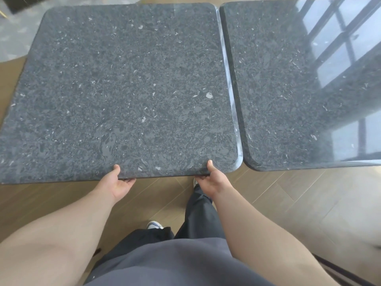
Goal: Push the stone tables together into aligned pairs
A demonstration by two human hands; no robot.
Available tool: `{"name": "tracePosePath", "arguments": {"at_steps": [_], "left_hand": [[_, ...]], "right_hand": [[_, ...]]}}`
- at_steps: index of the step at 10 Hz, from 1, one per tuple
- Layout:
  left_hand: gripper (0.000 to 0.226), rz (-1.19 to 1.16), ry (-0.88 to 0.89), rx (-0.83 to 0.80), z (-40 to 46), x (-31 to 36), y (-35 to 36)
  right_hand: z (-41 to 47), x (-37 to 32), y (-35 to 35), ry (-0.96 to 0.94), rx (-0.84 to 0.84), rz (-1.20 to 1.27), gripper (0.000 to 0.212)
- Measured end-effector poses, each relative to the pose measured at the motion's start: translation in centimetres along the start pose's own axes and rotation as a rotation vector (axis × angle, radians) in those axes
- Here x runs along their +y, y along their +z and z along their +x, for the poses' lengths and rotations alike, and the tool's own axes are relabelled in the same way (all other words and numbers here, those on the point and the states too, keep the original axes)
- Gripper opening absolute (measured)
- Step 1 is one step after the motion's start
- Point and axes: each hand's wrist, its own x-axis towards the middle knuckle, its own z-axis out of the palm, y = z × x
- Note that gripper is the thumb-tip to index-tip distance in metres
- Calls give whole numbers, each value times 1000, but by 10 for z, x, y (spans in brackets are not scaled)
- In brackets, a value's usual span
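Two dark speckled stone tables stand side by side. The left table (123,89) fills the middle of the view, and the right table (299,89) lies beside it with a thin seam between their edges. The right table's near edge sits slightly farther from me than the left one's. My left hand (118,182) grips the left table's near edge, thumb on top and fingers underneath. My right hand (210,179) grips the same edge near its right corner in the same way.
A wooden plank floor (288,203) runs under and in front of the tables. My legs and shoes (154,225) stand just below the near edge. A pale rug (12,38) and a dark object lie at the far left. Window light reflects on the right table.
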Motion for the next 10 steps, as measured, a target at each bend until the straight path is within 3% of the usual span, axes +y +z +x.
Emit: {"name": "tracePosePath", "arguments": {"at_steps": [3, 5, 6, 7, 9, 10], "left_hand": [[46, -16, -55, 46, 2, 5, 3], [39, 146, -121, 74, -12, 26, 12], [44, 235, -177, 29, -20, 40, -1], [54, 252, -226, -62, -28, 63, -22], [31, 177, -28, -287, -53, 124, -74], [25, 198, 71, -283, -62, 156, -99]], "right_hand": [[-6, -5, 7, 23, 27, -34, 39], [-20, -12, 30, 45, 198, -7, 39], [-29, -7, 38, 2, 257, -67, 48], [-43, 9, 46, -73, 315, -189, 42], [-84, 55, 74, -191, 296, -266, 37], [-99, 78, 91, -198, 265, -355, 43]]}}
